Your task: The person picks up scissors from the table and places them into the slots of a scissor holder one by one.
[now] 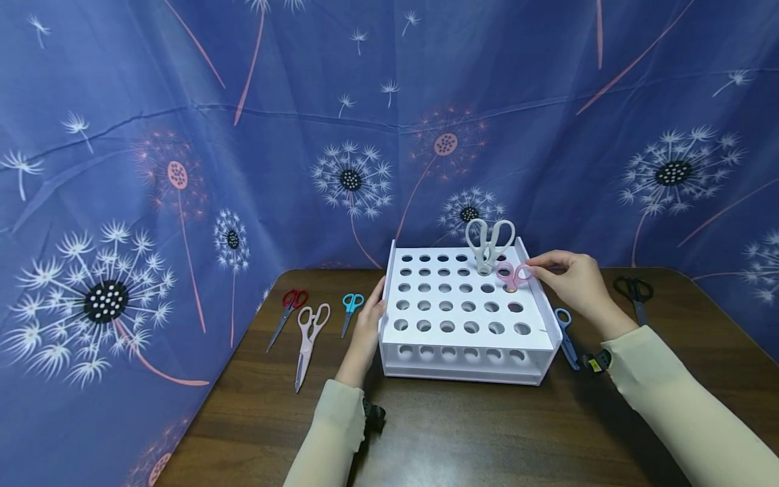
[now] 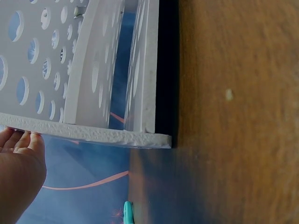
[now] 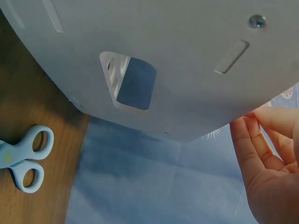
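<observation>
Pink scissors [image 1: 506,270] stand in the right rear part of the white rack [image 1: 435,339], their long axis close to upright, loops up and tips apparently pointing down through a hole; the top plate hides the blades. The right hand [image 1: 575,284] reaches over the rack's right wall, fingers narrowed in a pinch on the right-hand loop, a hold that probably steers the pair and leaves the blade end free. The wrist view hides this contact behind the wall. The left hand [image 1: 365,331] rests its fingers, fairly straight, against the rack's left wall, likely to steady it. Behind the pink pair on the rack, large white scissors [image 1: 485,257] stand loops up. On the desk [image 1: 450,439], blue scissors [image 1: 568,338] lie just right of the rack, black scissors [image 1: 635,292] farther right; turquoise scissors [image 1: 351,308], pale pink scissors [image 1: 309,338] and red scissors [image 1: 291,304] lie left of it.
</observation>
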`<state>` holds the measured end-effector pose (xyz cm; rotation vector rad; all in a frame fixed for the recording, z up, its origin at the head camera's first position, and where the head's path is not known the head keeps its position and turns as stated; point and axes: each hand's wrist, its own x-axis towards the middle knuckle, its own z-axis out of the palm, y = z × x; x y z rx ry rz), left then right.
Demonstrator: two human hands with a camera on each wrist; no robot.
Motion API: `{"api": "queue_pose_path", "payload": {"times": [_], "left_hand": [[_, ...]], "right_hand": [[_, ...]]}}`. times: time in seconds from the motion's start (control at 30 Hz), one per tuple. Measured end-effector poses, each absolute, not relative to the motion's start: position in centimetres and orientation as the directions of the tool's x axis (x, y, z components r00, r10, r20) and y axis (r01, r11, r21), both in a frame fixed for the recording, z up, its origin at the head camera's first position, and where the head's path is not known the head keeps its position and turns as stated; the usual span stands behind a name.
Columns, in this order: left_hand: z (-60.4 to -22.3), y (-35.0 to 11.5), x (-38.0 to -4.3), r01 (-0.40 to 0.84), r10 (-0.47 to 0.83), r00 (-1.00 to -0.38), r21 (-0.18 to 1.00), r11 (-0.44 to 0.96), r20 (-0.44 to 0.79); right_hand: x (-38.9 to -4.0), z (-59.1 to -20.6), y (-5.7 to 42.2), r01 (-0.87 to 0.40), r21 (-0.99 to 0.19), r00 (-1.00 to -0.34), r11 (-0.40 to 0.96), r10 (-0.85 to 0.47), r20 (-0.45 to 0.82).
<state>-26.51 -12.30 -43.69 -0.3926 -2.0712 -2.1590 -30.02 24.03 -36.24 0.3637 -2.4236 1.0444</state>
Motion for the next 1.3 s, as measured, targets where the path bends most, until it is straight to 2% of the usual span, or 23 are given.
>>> {"api": "queue_pose_path", "payload": {"times": [0.4, 0.73, 1.3], "left_hand": [[-43.65, -12.30, -26.33, 0.268, 0.096, -0.957, 0.962, -0.054, 0.272], [-43.69, -12.31, -25.95, 0.262, 0.101, -0.958, 0.963, -0.065, 0.267], [-43.73, -12.17, -25.78, 0.254, 0.079, -0.963, 0.966, -0.053, 0.258]], "right_hand": [[-29.78, -36.28, 23.90, -0.433, -0.601, -0.854, 0.671, -0.094, 0.511], [-29.70, -36.66, 23.78, -0.502, -0.557, -0.809, 0.662, -0.131, 0.573], [-29.37, -36.44, 23.55, -0.481, -0.523, -0.817, 0.703, -0.143, 0.559]]}}
